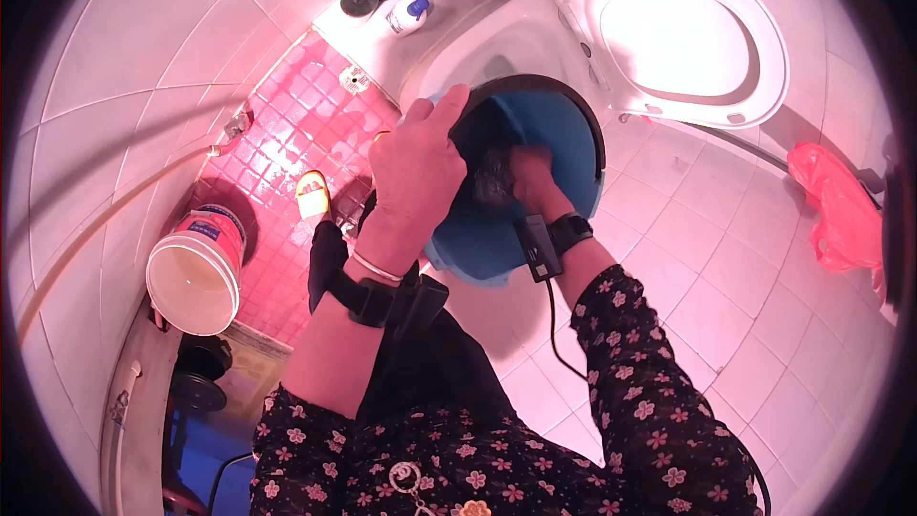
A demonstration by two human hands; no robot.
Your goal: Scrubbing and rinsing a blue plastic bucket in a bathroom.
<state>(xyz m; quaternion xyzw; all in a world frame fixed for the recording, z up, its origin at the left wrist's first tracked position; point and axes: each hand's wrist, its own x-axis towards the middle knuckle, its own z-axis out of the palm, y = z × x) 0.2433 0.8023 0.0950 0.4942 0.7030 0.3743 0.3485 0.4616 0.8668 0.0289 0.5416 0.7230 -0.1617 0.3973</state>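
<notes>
A round blue plastic bin (480,251) with a dark rim ring is tilted over the front of the white toilet bowl (526,36). My left hand (419,161) grips its rim on the left side, thumb and forefinger towards the top. Inside the bin is my right hand (531,175), fingers curled close to the inner wall. A shiny, blurred patch (493,175) lies beside those fingers; whether it is water or a held thing is unclear. Both wrists wear black straps with small devices, the right one (539,247) trailing a cable.
The toilet seat (770,64) is at the upper right. Several pump bottles (408,16) stand on a ledge near a floor drain (354,79). At left are a white-rimmed paint bucket (193,283) and a hose (107,222). A red plastic bag (838,208) hangs at right. The red tiles (279,150) look wet.
</notes>
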